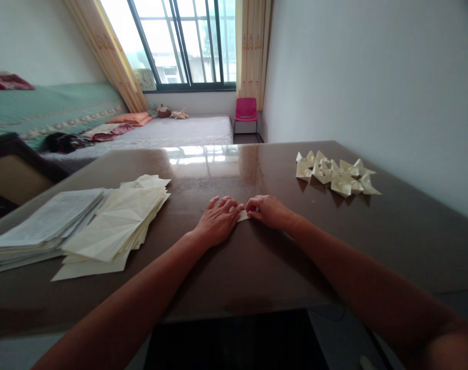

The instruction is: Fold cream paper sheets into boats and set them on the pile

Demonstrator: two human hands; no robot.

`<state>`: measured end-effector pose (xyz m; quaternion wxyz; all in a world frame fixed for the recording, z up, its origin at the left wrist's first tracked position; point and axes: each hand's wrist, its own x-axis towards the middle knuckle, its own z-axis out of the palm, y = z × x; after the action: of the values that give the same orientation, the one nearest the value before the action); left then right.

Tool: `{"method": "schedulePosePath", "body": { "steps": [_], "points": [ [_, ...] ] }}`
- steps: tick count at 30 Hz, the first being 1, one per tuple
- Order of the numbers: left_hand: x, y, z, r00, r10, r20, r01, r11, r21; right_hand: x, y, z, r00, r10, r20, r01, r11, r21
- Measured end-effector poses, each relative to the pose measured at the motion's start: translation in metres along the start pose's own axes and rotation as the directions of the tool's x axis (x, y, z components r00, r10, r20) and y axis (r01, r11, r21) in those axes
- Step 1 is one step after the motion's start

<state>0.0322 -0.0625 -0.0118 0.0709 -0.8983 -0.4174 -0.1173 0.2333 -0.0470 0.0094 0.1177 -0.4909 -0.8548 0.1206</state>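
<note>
A small piece of folded cream paper [243, 216] lies on the brown table [234, 277], mostly covered by my fingers. My left hand [219, 220] rests over its left part, palm down, with fingers bent and slightly apart and fingertips pressing on the paper. At the paper's right end, my right hand [269, 210] has its fingers curled together, pinching the edge. How the paper is folded underneath cannot be made out.
Creased cream sheets [114, 218] are stacked at the left, beside a pile of printed papers [45, 216]. Several folded paper shapes [334, 172] cluster at the back right. Beyond the table are a bed [195, 128] and a pink chair [246, 109]; a wall borders the right side.
</note>
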Motion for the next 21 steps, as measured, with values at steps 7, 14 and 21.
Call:
{"method": "schedulePosePath", "body": {
  "steps": [7, 14, 21],
  "points": [
    [0.001, 0.002, -0.003, 0.998, -0.038, -0.042, 0.04, 0.998, 0.057, 0.0, 0.003, 0.003, 1.0, -0.003, -0.016, 0.004, 0.999, 0.041],
    [-0.001, -0.006, 0.0, 0.986, -0.163, -0.019, 0.163, 0.986, 0.036, 0.001, 0.004, 0.003, 1.0, -0.011, -0.006, 0.011, 0.999, 0.035],
    [0.006, -0.016, 0.0, 0.97, -0.243, 0.015, 0.243, 0.968, -0.062, 0.001, 0.004, 0.004, 1.0, -0.013, 0.002, 0.013, 0.999, 0.044]
  ]
}}
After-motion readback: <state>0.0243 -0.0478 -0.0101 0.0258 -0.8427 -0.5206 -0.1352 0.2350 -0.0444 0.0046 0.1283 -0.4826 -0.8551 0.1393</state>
